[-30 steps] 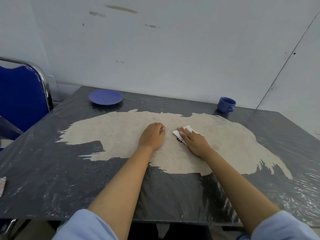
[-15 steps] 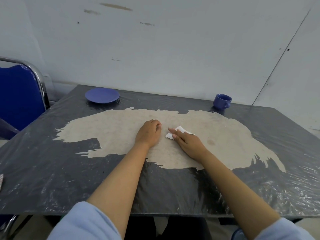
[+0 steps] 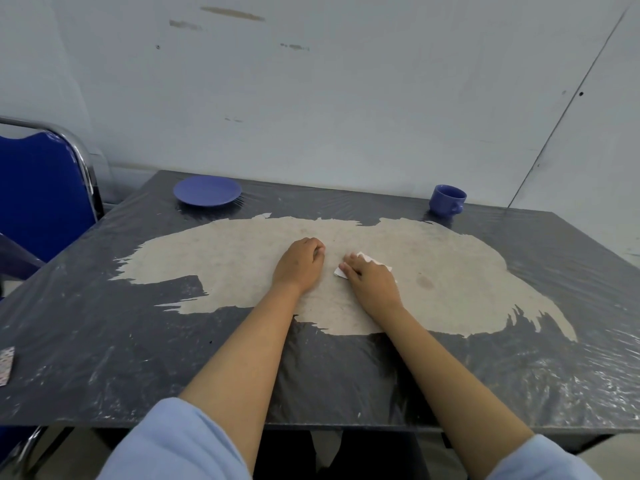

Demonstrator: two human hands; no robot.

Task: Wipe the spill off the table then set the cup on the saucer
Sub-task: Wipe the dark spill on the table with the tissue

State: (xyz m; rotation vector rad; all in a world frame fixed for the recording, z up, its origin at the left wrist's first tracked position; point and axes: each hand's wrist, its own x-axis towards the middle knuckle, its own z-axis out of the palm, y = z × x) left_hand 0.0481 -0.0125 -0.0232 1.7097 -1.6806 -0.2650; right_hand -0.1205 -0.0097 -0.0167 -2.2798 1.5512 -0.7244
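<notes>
A dark table with a large worn beige patch fills the view. My right hand lies flat on a small white tissue near the table's middle, pressing it down. A small brownish stain shows just right of that hand. My left hand rests beside it as a loose fist, holding nothing. A blue saucer sits at the far left edge. An upright blue cup stands at the far right, handle to the right.
A blue chair with a chrome frame stands at the table's left side. A small patterned packet lies at the left near edge. A pale wall runs right behind the table.
My right hand has slid the tissue leftward toward my left hand, uncovering the brownish stain on its right. The left hand has stayed put.
</notes>
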